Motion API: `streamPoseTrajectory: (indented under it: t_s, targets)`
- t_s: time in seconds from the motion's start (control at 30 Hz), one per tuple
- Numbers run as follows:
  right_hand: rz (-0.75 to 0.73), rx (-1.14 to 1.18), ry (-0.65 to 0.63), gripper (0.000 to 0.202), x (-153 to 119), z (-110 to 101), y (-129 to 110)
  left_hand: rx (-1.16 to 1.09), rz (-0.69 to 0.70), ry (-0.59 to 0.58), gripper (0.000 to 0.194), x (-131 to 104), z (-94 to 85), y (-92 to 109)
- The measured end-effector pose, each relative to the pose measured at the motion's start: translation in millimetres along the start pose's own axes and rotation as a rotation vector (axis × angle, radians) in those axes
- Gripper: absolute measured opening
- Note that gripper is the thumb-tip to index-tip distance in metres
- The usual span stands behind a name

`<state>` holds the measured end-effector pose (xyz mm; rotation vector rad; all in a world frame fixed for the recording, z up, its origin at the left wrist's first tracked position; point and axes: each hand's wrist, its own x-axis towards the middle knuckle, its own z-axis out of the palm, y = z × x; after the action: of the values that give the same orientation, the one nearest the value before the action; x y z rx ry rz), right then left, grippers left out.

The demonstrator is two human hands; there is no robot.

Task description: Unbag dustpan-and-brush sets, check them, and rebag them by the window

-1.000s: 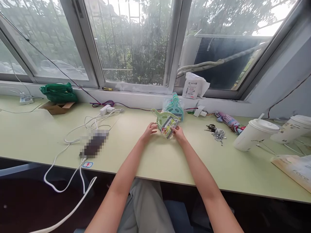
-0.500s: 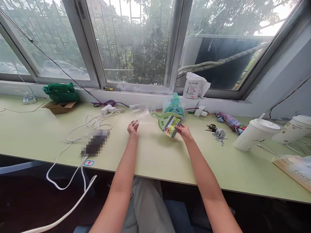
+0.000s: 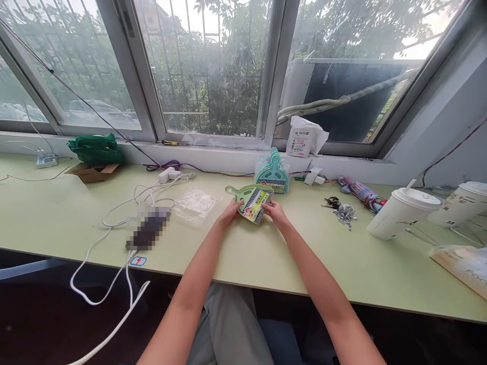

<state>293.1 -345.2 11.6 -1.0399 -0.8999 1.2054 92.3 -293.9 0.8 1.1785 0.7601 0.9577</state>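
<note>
Between my hands is a small light-green dustpan and brush set [image 3: 249, 198], tilted, its handle pointing left and a bright printed label on its front. My left hand [image 3: 230, 212] grips its lower left edge, with the thumb on the front. Closed on the right edge near the bristles is my right hand [image 3: 274, 212]. Behind them, a stack of teal dustpan and brush sets [image 3: 274, 170] stands against the window ledge, partly wrapped in clear plastic. A crumpled clear plastic bag [image 3: 198, 204] lies on the table left of my left hand.
White cables [image 3: 110, 223] and a blurred dark object [image 3: 148, 229] lie on the left. Further back sits a green bag [image 3: 93, 148] on a cardboard box [image 3: 91, 172]. To the right are keys [image 3: 342, 210], a folded umbrella-like bundle [image 3: 359, 191] and a lidded white cup [image 3: 401, 210].
My left hand has let go of the clear bag, now flat on the table, and taken hold of the green dustpan and brush set. The set has moved slightly left and nearer.
</note>
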Motion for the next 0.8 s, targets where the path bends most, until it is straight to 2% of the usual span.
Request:
streamPoseTrajectory:
  t_s: [0.1,0.17,0.23,0.33,0.37,0.43,0.5,0.6,0.67,0.73,0.8]
  targets:
    - [0.134,-0.159,-0.114,0.028,-1,-2,-3,0.06,-0.002,0.171,0.049,0,-2.6,0]
    - [0.175,-0.195,-0.084,0.021,3,-16,-7,0.089,0.008,0.258,0.042,1,-4.9,2]
    - [0.077,-0.129,0.106,0.018,9,-39,-12,0.106,0.012,0.308,0.04,2,-6.1,3]
    - [-0.085,-0.005,0.526,0.025,17,-77,-21,0.102,0.016,0.337,0.041,1,-5.6,6]
    - [-0.066,-0.015,0.597,0.03,19,-86,-23,0.098,0.016,0.337,0.042,0,-5.0,7]
    - [0.021,-0.145,0.601,0.039,19,-90,-25,0.096,0.016,0.325,0.044,-2,-3.2,9]
    - [-0.002,-0.402,0.508,0.041,14,-76,-23,0.107,0.037,0.299,0.045,-4,-0.5,10]
    - [-0.364,-0.884,0.383,0.038,0,-28,-17,0.13,0.142,0.23,0.042,-6,6.7,7]
    - [-0.551,-1.16,0.28,0.034,-13,5,-11,0.148,0.201,0.143,0.04,-4,12.9,3]
    - [-0.636,-1.372,0.187,0.029,-24,29,-5,0.169,0.235,0.053,0.039,-3,18.2,-2]
    - [-0.642,-1.508,0.162,0.027,-30,41,-2,0.185,0.263,-0.002,0.04,-1,20.8,-6]
